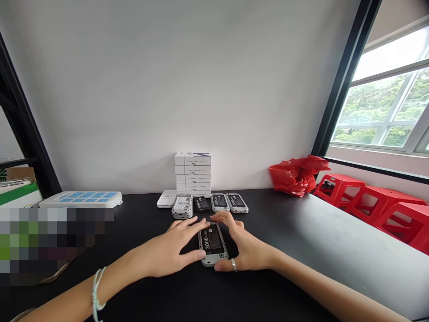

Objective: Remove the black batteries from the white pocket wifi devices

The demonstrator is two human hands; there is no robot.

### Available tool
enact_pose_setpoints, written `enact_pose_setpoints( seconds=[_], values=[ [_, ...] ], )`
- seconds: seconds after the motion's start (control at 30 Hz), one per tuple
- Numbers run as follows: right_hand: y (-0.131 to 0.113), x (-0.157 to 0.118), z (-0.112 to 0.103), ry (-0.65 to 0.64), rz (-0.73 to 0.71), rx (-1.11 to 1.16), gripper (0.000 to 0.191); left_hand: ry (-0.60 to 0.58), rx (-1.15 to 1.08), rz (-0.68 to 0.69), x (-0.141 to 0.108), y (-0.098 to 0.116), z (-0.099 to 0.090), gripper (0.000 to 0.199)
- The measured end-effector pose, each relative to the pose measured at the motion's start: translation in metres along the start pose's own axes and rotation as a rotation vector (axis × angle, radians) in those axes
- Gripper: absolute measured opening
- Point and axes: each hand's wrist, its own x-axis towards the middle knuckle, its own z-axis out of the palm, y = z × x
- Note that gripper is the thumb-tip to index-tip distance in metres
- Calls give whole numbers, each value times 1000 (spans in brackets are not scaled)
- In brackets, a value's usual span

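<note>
A white handheld device [214,260] lies on the black table with its back cover off, showing a black battery [212,239] marked 3000mAh. My left hand [174,248] is at its left side, fingers spread, with the thumb at the lower left edge and the index fingertip over the top end. Around the right side curves my right hand [246,248], its thumb by the bottom corner and its fingers at the top end. Behind the hands sit two similar devices with batteries [220,202], a loose battery [201,204], a stack of devices without batteries [182,205] and white covers [166,199].
White boxes [193,174] are stacked against the wall. A white case with blue labels [82,198] lies at the left, beside a pixelated area. A crumpled red plastic bag [296,175] rests at the back right. Red stools [375,201] stand beyond the table's right edge.
</note>
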Motion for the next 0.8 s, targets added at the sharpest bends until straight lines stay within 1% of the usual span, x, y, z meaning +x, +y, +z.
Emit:
enact_pose_setpoints(
  seconds=[0.13,0.2,0.3,0.47,0.57,0.67,0.8],
  values=[
    [-1,2,-4,0,-18,-40,90,208,-11,69,-10,9,-5,36],
    [2,2,-9,7,-6,-54,93,245,-18,55,-12,11,-5,27],
    [9,0,-20,2,36,-89,95,234,-2,37,-12,7,-4,20],
    [14,-5,-35,-41,132,-142,91,209,36,66,-11,-4,-3,14],
    [15,-6,-37,-28,158,-189,83,225,26,54,-10,-7,-3,13],
    [15,-6,-35,-32,174,-225,76,222,25,-5,-9,-9,1,10],
    [13,-5,-36,-34,175,-243,72,154,34,-86,-8,-11,6,21]
  ],
)
